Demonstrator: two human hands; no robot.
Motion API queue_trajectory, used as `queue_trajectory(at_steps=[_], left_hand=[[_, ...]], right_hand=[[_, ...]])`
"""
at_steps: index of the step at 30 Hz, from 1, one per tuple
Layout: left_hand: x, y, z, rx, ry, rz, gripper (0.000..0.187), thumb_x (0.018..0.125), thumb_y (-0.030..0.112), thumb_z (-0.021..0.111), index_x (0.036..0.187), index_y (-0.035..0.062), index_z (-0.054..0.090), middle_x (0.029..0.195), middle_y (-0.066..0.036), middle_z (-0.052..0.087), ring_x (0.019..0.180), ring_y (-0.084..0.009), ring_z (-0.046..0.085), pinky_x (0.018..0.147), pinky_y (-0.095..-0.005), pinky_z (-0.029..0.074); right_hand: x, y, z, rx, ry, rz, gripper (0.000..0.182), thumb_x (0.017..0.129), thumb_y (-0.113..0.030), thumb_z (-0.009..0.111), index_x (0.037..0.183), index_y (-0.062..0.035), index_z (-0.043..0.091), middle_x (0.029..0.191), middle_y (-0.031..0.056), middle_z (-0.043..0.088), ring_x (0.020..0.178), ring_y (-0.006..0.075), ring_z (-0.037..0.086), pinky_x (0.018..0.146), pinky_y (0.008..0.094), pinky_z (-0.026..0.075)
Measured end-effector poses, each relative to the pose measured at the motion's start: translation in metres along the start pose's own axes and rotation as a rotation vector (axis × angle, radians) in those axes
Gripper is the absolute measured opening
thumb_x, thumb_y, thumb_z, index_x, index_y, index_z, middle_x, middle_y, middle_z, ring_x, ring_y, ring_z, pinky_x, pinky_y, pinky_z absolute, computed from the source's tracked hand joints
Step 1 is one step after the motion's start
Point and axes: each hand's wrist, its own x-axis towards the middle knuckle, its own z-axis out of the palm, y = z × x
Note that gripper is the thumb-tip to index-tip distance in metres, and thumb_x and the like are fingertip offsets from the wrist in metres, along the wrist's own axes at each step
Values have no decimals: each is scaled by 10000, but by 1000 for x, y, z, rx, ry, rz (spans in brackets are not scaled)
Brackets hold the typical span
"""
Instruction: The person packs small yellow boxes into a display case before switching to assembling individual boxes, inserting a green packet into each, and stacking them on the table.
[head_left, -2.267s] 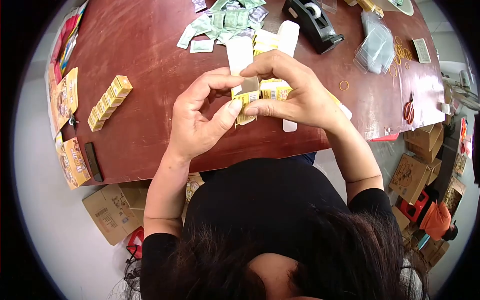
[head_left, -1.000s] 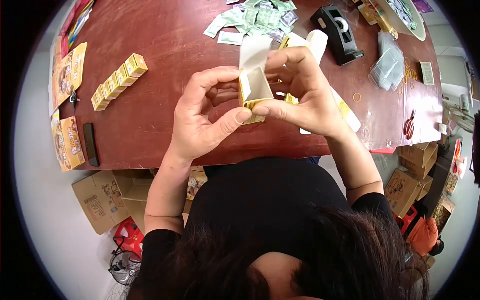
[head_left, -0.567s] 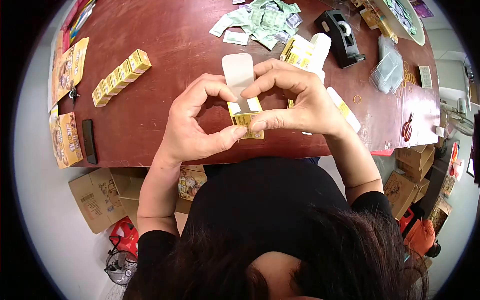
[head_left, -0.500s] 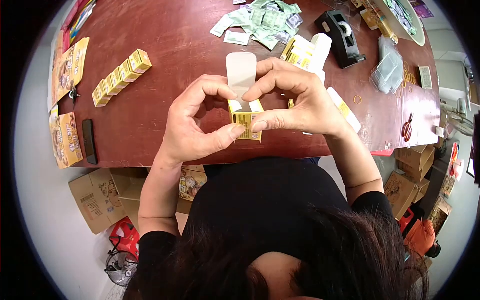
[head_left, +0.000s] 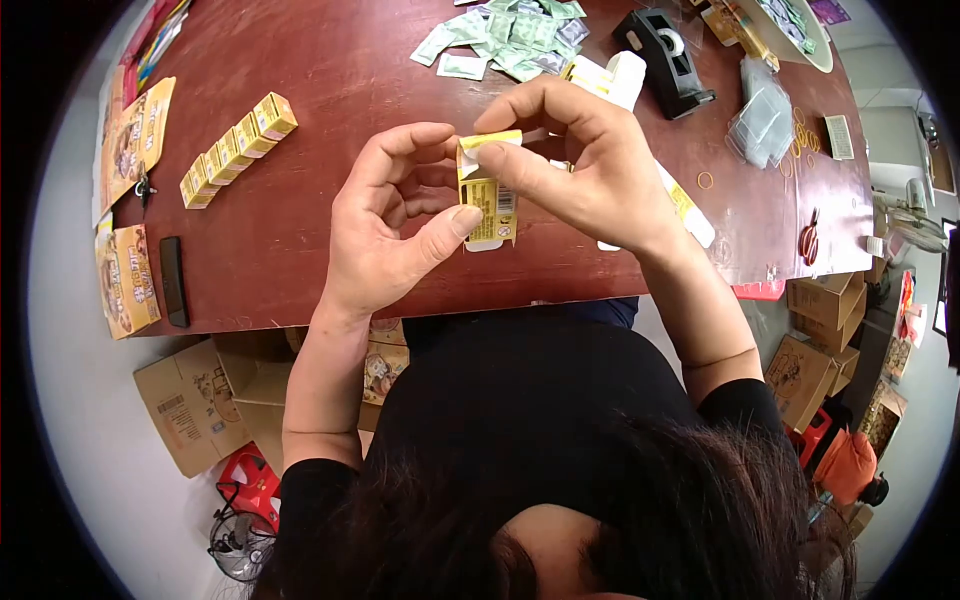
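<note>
A small yellow printed carton (head_left: 490,208) is held up between my hands above the table's near side. Its top lid is bent over to the closed side, and a white flap hangs out at its lower end. My left hand (head_left: 392,225) grips the carton's left side, thumb against the printed face and fingers behind. With the thumb on the folded lid and fingers around the back, my right hand (head_left: 585,165) presses the upper end. Behind the right hand lie flat yellow-and-white cartons (head_left: 685,205), partly hidden.
A row of small yellow boxes (head_left: 238,150) stands at left, near a black phone (head_left: 174,282). Green sachets (head_left: 515,38) are heaped at the far side, beside a black tape dispenser (head_left: 664,62). Clear plastic cases (head_left: 762,115), rubber bands (head_left: 806,135) and red scissors (head_left: 809,238) lie at right.
The carton's upright white lid has been folded down over its top. My right hand has moved up to the upper end, and a white flap now shows at the lower end.
</note>
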Motion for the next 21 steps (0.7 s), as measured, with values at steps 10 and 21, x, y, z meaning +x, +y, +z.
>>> queue_trajectory(at_steps=[10,21], left_hand=[[-5,-18,10,-62,5,205,502,895,52,763,1336,21,525,1336,-149,557,1105,-189,645,842,-278,606],[-3,-12,11,121,-40,203,287,913,74,731,1185,34,645,1417,-169,452,1125,-199,631,837,-315,624]], right_hand=[[-19,9,-7,-226,-15,-251,237,895,-166,784,1069,-24,706,1072,83,658,961,157,684,798,286,597],[-13,22,-12,27,-57,-141,228,871,-78,797,1056,-25,674,1214,105,625,1043,144,646,812,285,591]])
